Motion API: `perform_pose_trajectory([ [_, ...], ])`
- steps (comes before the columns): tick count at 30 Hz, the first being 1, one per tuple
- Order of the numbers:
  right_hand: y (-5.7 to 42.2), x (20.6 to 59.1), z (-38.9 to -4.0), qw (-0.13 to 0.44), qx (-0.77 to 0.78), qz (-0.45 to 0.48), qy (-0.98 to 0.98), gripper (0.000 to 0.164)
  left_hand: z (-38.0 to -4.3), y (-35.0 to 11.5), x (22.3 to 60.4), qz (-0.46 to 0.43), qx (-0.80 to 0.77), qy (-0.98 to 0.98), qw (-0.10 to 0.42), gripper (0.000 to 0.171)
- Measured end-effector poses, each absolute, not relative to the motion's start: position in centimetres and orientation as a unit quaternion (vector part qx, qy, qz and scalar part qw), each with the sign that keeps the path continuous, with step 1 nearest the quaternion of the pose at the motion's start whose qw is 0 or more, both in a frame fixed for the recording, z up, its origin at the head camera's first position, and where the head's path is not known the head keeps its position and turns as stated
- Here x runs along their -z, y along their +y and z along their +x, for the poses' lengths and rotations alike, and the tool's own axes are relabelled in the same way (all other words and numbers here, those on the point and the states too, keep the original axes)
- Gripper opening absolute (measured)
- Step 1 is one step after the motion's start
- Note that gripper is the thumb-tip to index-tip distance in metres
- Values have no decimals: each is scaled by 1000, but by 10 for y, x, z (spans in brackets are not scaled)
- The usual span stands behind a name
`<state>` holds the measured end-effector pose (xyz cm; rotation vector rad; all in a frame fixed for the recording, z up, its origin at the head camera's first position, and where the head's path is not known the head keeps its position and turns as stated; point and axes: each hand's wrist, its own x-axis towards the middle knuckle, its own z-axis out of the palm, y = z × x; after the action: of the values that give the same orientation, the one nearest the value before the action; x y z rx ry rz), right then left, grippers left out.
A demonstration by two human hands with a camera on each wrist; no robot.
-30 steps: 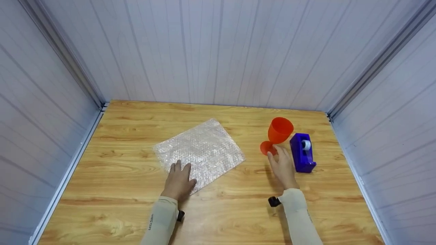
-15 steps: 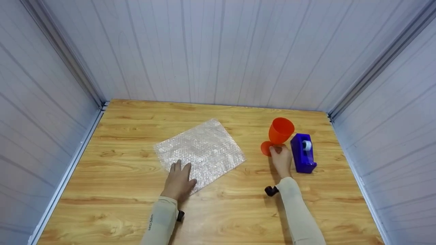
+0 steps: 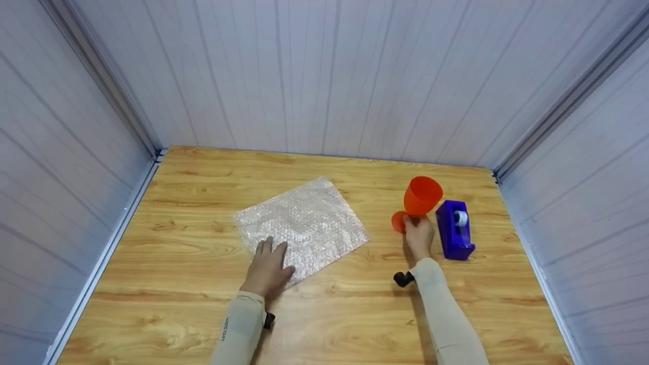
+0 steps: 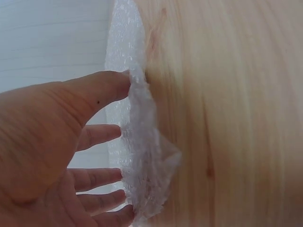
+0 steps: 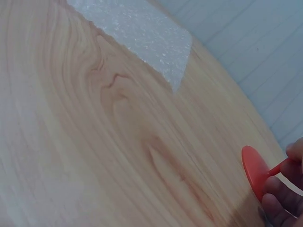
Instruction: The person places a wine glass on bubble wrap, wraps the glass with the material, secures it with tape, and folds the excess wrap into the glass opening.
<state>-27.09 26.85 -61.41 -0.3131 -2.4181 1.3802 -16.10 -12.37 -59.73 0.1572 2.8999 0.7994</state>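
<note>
A sheet of bubble wrap lies flat on the wooden table. My left hand rests on its near left corner with the fingers spread; in the left wrist view the fingertips touch the bubble wrap. On the right stands an orange goblet with a wide bowl and a round foot. My right hand pinches the goblet's thin stem between thumb and fingers. The right wrist view shows the foot of the goblet beside the curled fingers; the bowl is outside that view.
A blue tape dispenser with a roll of clear tape stands just right of the goblet. Pale panel walls enclose the wooden table at the back and on both sides.
My right hand has moved slightly forward, and its fingers have closed round the goblet's stem. The left hand stays on the bubble wrap. The whole head view has shifted a little.
</note>
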Motion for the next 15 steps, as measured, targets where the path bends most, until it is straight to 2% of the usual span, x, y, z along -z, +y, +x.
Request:
perform_pose_trajectory([
  [7,269,613,-279,178,-470,-66,-862,16,-160,-123,597,46,-274,959,58,67],
  [15,272,595,-279,193,-458,-10,-868,18,-159,-123,597,34,-292,953,68,68],
])
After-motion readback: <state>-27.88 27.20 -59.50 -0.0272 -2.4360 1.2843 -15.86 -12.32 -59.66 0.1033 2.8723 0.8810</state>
